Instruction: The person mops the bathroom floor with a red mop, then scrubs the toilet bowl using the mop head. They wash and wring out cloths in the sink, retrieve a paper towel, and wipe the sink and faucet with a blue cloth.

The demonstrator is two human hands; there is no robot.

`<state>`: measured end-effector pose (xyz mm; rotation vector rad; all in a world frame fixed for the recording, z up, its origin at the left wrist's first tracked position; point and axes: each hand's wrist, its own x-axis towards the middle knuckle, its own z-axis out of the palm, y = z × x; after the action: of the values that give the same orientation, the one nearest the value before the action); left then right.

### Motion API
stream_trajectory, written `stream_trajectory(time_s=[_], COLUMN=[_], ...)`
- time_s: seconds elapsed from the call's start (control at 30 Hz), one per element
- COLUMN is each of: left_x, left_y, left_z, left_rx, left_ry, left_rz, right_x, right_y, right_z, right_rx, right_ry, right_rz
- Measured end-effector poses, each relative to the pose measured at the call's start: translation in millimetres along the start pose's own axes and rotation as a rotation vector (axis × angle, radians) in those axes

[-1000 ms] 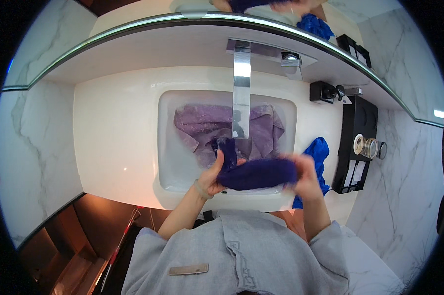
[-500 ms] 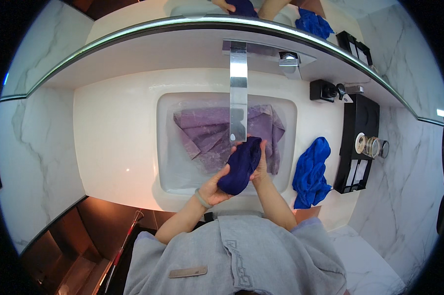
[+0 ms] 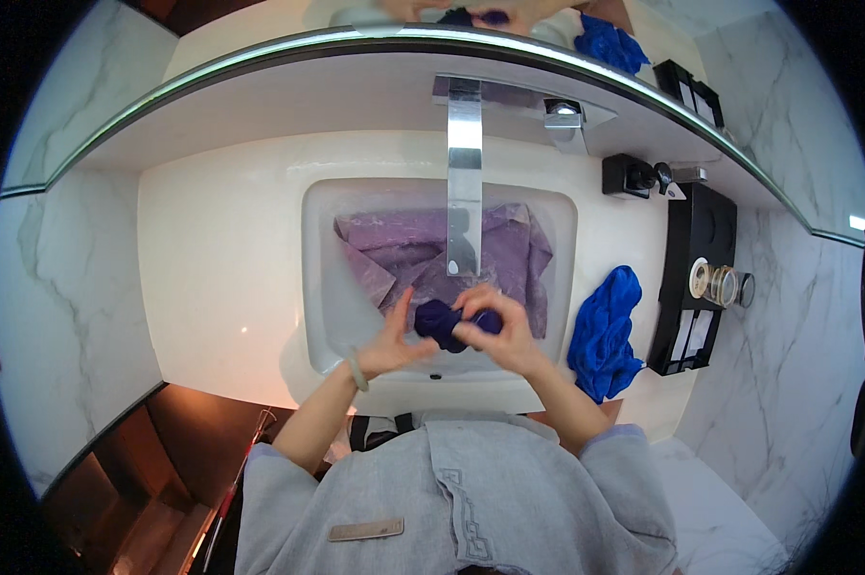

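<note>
Right hand (image 3: 511, 337) gripped round bunched dark-purple cloth (image 3: 436, 326); left hand (image 3: 390, 347) spread beside it, can't tell if touching; lilac towel (image 3: 394, 240) in sink (image 3: 329, 321) below.

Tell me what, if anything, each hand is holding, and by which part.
The right hand grips a bunched dark purple cloth around its middle, folds showing either side. The left hand is open beside it, not gripping.

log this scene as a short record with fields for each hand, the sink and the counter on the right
left hand: open, beside the dark purple cloth; contact unclear
right hand: fingers closed around the dark purple cloth, bunched
sink: lilac cloth inside, partly behind the tap
counter, right: crumpled blue cloth, black dispenser
</note>
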<state>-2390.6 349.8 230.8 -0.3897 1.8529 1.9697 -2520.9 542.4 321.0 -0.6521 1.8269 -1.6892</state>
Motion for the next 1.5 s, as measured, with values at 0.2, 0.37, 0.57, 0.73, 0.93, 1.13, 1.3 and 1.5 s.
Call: stream_trajectory(time_s=[0.2, 0.37, 0.57, 0.73, 0.93, 1.13, 1.3, 1.5], left_x=[35, 33, 15, 9, 15, 29, 36, 45], left_y=[33, 55, 86, 126, 128, 100, 70, 52], left_z=[-3, 40, 67, 89, 120, 132, 123, 104], left_rx=[-1.239, -1.283, -0.279, 0.245, 0.584, 0.831, 0.952, 0.782], left_ry=[-0.334, 0.203, 0.543, 0.424, 0.291, 0.167, -0.022, -0.210], left_rz=[-0.472, -0.125, 0.324, 0.657, 0.944, 1.074, 1.181, 1.167], right_x=[0, -15, -11, 7, 29, 32, 33, 30], right_y=[-32, 17, 55, 36, 26, 41, 49, 58], right_z=[28, 31, 16, -8, -23, -20, -7, 2], right_rx=[-0.370, 0.109, 0.898, 0.822, 0.652, 0.397, 0.062, -0.197], right_ry=[-0.419, 0.480, 0.508, 0.081, -0.395, -0.505, -0.495, -0.130], right_rz=[-0.552, -0.109, 0.460, 0.784, 0.783, 0.744, 0.752, 0.784])
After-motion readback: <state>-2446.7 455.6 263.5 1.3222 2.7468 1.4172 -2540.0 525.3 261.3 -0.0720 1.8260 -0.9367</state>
